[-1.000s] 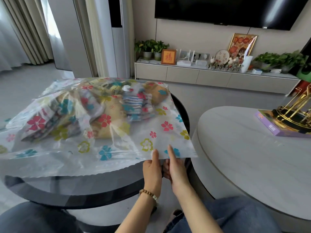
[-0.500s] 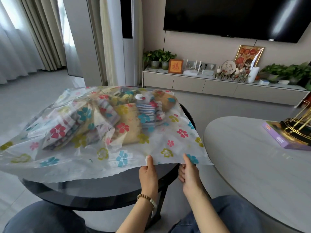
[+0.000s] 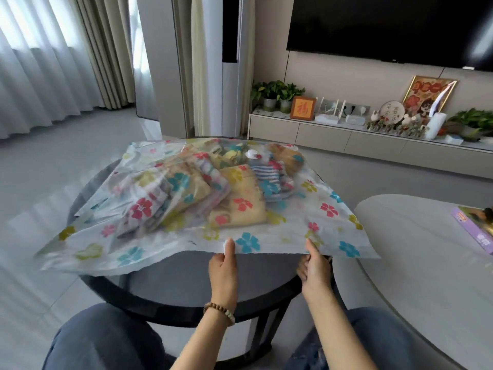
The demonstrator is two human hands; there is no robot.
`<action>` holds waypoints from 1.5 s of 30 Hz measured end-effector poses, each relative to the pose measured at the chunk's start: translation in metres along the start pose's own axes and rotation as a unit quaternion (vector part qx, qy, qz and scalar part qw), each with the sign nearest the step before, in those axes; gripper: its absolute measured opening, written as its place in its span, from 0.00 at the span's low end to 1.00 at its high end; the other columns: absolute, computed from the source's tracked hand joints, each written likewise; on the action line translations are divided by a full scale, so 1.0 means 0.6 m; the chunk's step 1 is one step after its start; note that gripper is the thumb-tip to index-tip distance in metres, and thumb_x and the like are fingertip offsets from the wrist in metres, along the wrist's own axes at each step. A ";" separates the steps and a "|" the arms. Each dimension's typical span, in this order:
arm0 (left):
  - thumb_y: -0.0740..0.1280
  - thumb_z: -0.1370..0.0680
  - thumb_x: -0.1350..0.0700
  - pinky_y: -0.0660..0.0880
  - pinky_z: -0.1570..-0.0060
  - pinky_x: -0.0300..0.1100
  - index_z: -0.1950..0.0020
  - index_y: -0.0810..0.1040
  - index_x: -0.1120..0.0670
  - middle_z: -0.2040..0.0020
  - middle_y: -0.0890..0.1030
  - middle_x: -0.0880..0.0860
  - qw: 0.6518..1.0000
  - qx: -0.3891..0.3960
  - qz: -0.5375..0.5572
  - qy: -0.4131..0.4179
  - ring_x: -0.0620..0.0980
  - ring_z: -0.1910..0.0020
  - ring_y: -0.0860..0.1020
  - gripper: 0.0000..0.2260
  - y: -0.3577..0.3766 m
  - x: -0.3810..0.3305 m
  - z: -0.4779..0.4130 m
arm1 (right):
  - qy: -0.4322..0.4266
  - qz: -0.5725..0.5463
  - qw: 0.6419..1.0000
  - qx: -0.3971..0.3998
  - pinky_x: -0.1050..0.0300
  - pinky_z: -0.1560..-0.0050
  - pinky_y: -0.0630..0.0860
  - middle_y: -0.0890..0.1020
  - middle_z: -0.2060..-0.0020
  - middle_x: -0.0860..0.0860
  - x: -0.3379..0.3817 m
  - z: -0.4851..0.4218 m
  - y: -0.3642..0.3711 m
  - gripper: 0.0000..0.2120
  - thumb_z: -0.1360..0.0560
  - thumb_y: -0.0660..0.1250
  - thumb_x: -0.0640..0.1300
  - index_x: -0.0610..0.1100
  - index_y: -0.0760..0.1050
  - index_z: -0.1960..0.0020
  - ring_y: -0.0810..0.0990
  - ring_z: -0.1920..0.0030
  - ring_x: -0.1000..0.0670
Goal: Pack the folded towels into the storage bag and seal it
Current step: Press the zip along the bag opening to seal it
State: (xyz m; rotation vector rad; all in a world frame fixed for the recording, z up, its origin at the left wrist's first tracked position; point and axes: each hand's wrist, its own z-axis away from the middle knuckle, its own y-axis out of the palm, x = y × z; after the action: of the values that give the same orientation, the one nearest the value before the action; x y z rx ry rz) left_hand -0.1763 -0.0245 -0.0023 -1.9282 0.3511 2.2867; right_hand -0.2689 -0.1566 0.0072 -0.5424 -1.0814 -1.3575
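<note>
Here, left hand (image 3: 223, 265) and right hand (image 3: 314, 268), each grip pinched closed on the towel-filled storage bag's (image 3: 288, 236) near edge.

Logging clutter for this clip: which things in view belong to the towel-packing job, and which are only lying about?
Job:
storage bag, flowered, near edge pinched by both hands
folded towels inside it
left hand
right hand
black round table under the bag

Lying about:
purple book on the pale table
potted plants
television
</note>
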 end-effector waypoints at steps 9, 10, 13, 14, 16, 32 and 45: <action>0.61 0.22 0.49 0.56 0.77 0.37 0.72 0.57 0.54 0.76 0.58 0.51 1.000 0.009 -0.004 0.012 0.44 0.79 0.56 0.22 -0.011 -0.012 -0.004 | -0.024 0.100 0.981 0.164 0.67 0.75 0.67 0.73 0.75 0.56 -0.061 0.091 0.126 0.07 0.24 0.67 0.45 0.47 0.77 0.60 0.72 0.76 0.59; 0.61 0.22 0.48 0.55 0.76 0.38 0.72 0.57 0.54 0.76 0.58 0.51 1.000 0.003 -0.008 0.014 0.44 0.79 0.56 0.22 -0.018 -0.017 -0.008 | -0.035 0.099 0.981 0.165 0.69 0.77 0.65 0.72 0.77 0.59 -0.055 0.085 0.125 0.07 0.24 0.67 0.44 0.47 0.75 0.61 0.69 0.79 0.61; 0.61 0.22 0.48 0.55 0.77 0.37 0.71 0.55 0.53 0.75 0.56 0.51 0.999 -0.033 0.000 0.012 0.43 0.79 0.55 0.22 -0.042 -0.029 -0.019 | -0.045 0.117 0.982 0.140 0.67 0.81 0.58 0.63 0.83 0.58 -0.035 0.055 0.108 0.16 0.24 0.67 0.46 0.48 0.65 0.68 0.60 0.83 0.59; 0.61 0.22 0.48 0.55 0.78 0.35 0.71 0.55 0.53 0.74 0.56 0.51 0.999 -0.041 0.002 0.015 0.43 0.79 0.54 0.22 -0.050 -0.032 -0.021 | -0.035 0.113 0.986 0.119 0.66 0.82 0.56 0.61 0.83 0.57 -0.027 0.047 0.101 0.19 0.25 0.67 0.46 0.48 0.62 0.70 0.58 0.83 0.58; 0.60 0.22 0.47 0.54 0.79 0.34 0.71 0.54 0.53 0.74 0.56 0.51 0.999 -0.045 0.000 0.027 0.43 0.79 0.54 0.23 -0.061 -0.035 -0.020 | -0.011 0.075 0.995 0.063 0.65 0.83 0.54 0.59 0.82 0.55 -0.015 0.031 0.093 0.20 0.25 0.67 0.47 0.47 0.61 0.70 0.57 0.84 0.57; 0.61 0.22 0.50 0.56 0.74 0.40 0.71 0.59 0.54 0.74 0.59 0.52 0.990 -0.123 0.072 -0.001 0.47 0.75 0.58 0.20 -0.131 -0.058 -0.024 | 0.002 0.096 0.987 0.129 0.58 0.57 0.74 0.82 0.52 0.50 -0.081 0.058 0.167 0.24 0.35 0.74 0.54 0.42 0.79 0.44 0.79 0.54 0.51; 0.62 0.22 0.52 0.59 0.75 0.37 0.74 0.63 0.52 0.81 0.64 0.45 0.990 -0.122 0.056 0.041 0.40 0.79 0.61 0.21 -0.218 -0.074 -0.020 | -0.013 0.128 0.953 0.275 0.71 0.61 0.75 0.81 0.52 0.50 -0.157 0.193 0.269 0.16 0.27 0.70 0.45 0.40 0.77 0.41 0.79 0.56 0.56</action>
State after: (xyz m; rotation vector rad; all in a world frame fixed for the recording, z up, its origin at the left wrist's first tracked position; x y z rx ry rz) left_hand -0.1248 0.1007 0.0273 -2.1741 0.1999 2.4272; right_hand -0.1382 0.0195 0.0215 -0.2713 -1.2972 -0.7750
